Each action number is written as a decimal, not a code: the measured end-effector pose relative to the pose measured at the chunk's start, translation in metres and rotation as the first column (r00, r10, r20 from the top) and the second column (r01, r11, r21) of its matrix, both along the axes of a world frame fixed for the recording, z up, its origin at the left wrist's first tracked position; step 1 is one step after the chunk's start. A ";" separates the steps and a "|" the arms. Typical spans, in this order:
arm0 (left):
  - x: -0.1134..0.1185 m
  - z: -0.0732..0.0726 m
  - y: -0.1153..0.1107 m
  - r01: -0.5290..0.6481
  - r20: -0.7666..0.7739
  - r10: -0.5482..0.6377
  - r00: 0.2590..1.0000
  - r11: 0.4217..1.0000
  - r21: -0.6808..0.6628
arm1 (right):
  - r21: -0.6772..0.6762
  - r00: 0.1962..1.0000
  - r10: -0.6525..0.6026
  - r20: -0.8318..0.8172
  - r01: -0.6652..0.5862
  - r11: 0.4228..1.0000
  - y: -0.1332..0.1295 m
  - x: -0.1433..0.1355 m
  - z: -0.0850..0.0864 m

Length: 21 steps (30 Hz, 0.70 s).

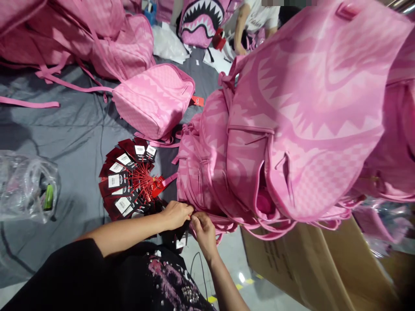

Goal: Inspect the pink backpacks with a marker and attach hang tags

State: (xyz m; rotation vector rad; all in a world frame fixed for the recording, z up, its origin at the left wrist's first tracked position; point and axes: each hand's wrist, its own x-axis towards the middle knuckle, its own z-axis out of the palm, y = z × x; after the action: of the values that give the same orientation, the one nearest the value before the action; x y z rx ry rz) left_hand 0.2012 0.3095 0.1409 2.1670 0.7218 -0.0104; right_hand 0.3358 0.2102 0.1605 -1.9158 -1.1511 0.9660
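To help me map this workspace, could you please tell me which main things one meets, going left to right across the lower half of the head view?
Clear plastic bag, fanned-out tags, left hand, right hand, cardboard box.

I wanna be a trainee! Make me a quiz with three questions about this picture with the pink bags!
1. Which lie fanned out on the grey cloth?
a) spoons
b) tags
c) shoes
2. True or false: the left hand and right hand are far apart.
3. Fill in the colour: the piled bags are ____.

Key:
1. b
2. False; they are close together.
3. pink
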 end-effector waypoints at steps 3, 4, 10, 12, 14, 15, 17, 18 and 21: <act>0.001 0.001 0.002 0.014 0.016 -0.014 1.000 1.000 -0.021 | 0.016 0.998 -0.035 -0.055 0.036 0.999 -0.002 0.002 -0.005; 0.001 0.001 0.003 0.027 0.022 -0.027 0.999 0.999 -0.026 | 0.020 0.997 -0.041 -0.063 0.043 0.999 -0.003 0.002 -0.007; 0.001 0.003 0.004 0.018 0.045 -0.017 0.999 1.000 -0.003 | 0.037 0.994 -0.108 -0.029 0.109 0.993 -0.006 0.005 -0.013; 0.002 0.004 0.003 0.047 0.057 -0.047 0.997 0.999 -0.002 | 0.042 0.993 -0.118 -0.010 0.119 0.992 -0.007 0.007 -0.015; 0.003 0.004 0.003 0.053 0.063 -0.054 0.997 0.998 0.022 | 0.032 0.993 -0.120 -0.002 0.120 0.992 -0.008 0.010 -0.017; 0.003 0.005 0.002 0.041 0.066 -0.044 0.997 0.998 0.046 | 0.020 0.992 -0.128 0.002 0.128 0.992 -0.009 0.012 -0.018; 0.005 0.004 0.002 0.017 0.077 -0.023 0.997 0.997 0.077 | -0.012 0.987 -0.161 0.018 0.161 0.987 -0.010 0.015 -0.019; 0.005 0.004 0.003 0.017 0.085 -0.023 0.996 0.997 0.073 | -0.028 0.984 -0.177 0.028 0.178 0.984 -0.010 0.017 -0.020; 0.006 -0.001 0.007 0.086 0.104 -0.087 0.991 0.996 0.016 | -0.069 0.981 -0.190 0.025 0.191 0.979 -0.009 0.020 -0.018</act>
State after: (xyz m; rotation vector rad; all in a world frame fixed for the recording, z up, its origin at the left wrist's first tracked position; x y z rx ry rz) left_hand 0.2070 0.3160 0.1403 2.1912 0.5695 0.0617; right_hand 0.3556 0.2015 0.1423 -2.0532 -0.9333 0.8971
